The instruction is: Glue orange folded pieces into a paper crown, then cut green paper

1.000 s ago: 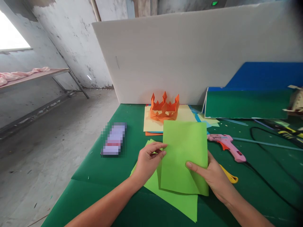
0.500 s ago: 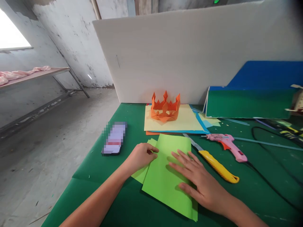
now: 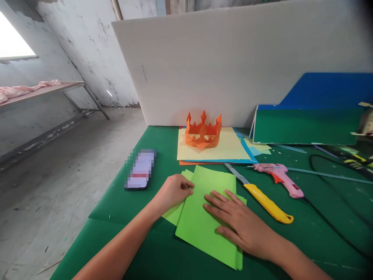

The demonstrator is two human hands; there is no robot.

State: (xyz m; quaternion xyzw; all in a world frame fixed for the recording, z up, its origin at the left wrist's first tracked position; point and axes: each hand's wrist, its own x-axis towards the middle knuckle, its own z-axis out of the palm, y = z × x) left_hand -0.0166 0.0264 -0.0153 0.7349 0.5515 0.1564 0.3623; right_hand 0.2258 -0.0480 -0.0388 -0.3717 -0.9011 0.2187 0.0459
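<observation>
A folded sheet of light green paper point(image 3: 201, 221) lies on top of other green sheets point(image 3: 172, 213), which stick out at its left and right sides. At its left edge my left hand point(image 3: 175, 191) is closed, thumb and fingers pinching the paper there. My right hand point(image 3: 236, 217) lies flat on the paper's right half, fingers spread, holding nothing. Just right of the paper rests a utility knife point(image 3: 266, 202) with a yellow handle and its blade out.
An orange paper crown point(image 3: 203, 134) stands on a stack of coloured paper point(image 3: 215, 154) behind. A phone point(image 3: 141, 169) lies at left, near the table edge. At right are a pink glue gun point(image 3: 281, 177) with its cord and a green board point(image 3: 305, 126). A white panel point(image 3: 204, 66) stands behind.
My right hand has slid slightly left and now lies flatter on the green paper. More of the sheet beneath shows at its right. My left hand has hardly moved.
</observation>
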